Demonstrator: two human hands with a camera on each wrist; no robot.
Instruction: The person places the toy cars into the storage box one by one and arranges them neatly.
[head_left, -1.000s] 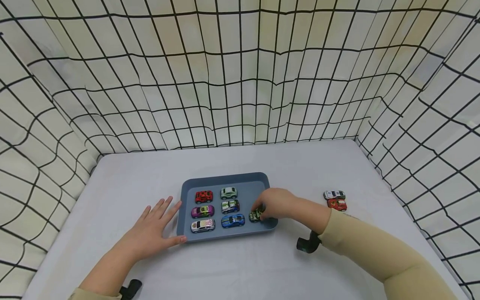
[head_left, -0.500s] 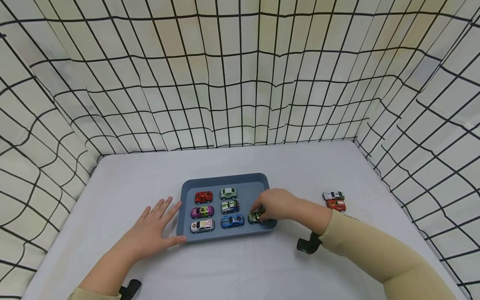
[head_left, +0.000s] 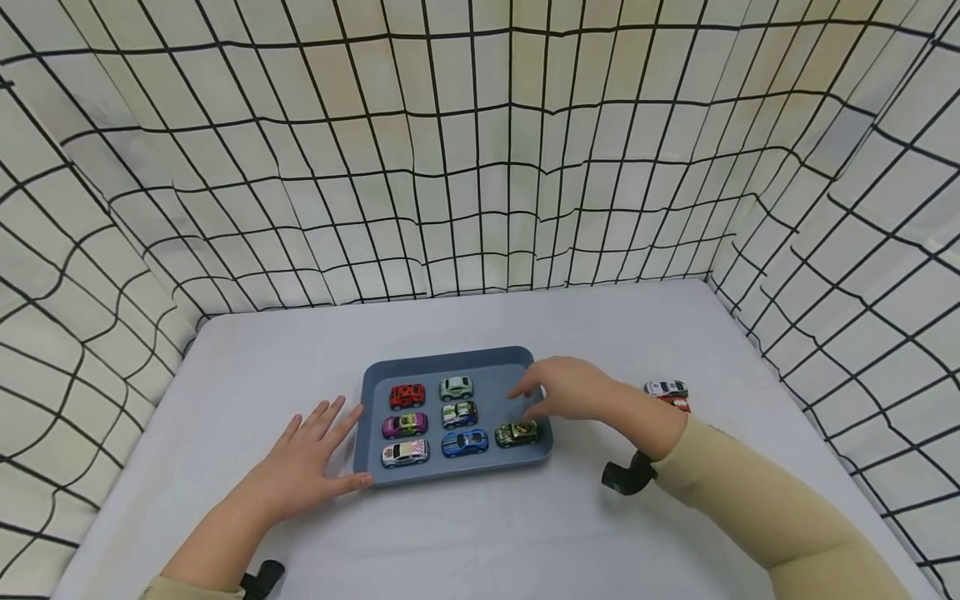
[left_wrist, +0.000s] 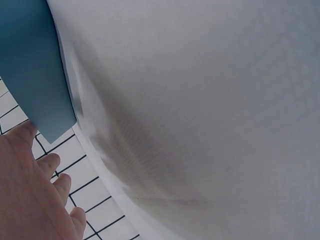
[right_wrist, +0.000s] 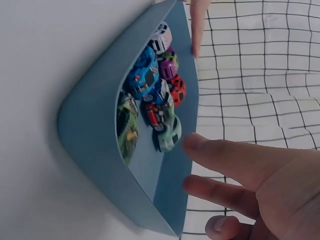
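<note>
A blue-grey tray [head_left: 450, 478] on the table holds several toy cars. At its front right lies a green camouflage toy car [head_left: 517, 433], beside a blue toy car [head_left: 465, 442]. Just above the tray's right side is my right hand [head_left: 573, 388], thumb and fingers apart with nothing between them. The right wrist view also shows this hand [right_wrist: 270, 185] clear of the cars, near a pale green toy car [right_wrist: 168, 132]. My left hand [head_left: 300, 463] lies with fingers spread at the tray's left edge, its thumb touching the rim.
To the right of the tray, a white toy car [head_left: 666, 388] and a red toy car [head_left: 678, 403], partly hidden by the right arm, sit on the white cloth [head_left: 480, 542]. Black netting [head_left: 480, 175] over pale sheets encloses the table at the back and both sides.
My right hand has let go of the green camouflage toy car and risen up and to the right. That car stays in the tray's front right. The left hand stays put.
</note>
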